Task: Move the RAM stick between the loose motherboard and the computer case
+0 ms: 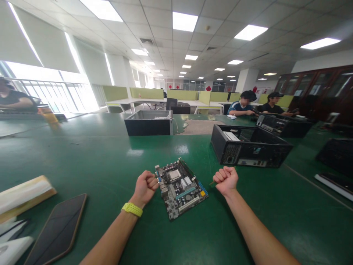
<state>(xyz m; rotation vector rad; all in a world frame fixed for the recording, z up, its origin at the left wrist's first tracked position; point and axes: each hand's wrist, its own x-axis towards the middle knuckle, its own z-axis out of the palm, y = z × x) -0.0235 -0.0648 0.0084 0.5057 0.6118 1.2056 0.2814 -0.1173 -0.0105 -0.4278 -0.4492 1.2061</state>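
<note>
A motherboard point(179, 189) lies flat on the green table, with a square metal-topped processor point(174, 174) near its upper middle and its port side facing left. Curled into a fist, my left hand point(145, 187) is right beside the ports; I cannot tell whether it touches them. Nothing shows in its fingers. A yellow-green band point(132, 209) is round that wrist. My right hand point(226, 180) is closed to the right of the board, apart from it. From its fingers pokes the tip of a thin brownish strip point(212, 183), mostly hidden by the hand.
An open black computer case point(250, 156) stands ahead on the right, another case point(149, 127) farther back. A dark phone or tablet point(59, 224) and a pale, yellowish-edged block point(26, 195) lie at left. Two people point(242, 106) sit at the far right beside another case point(285, 126).
</note>
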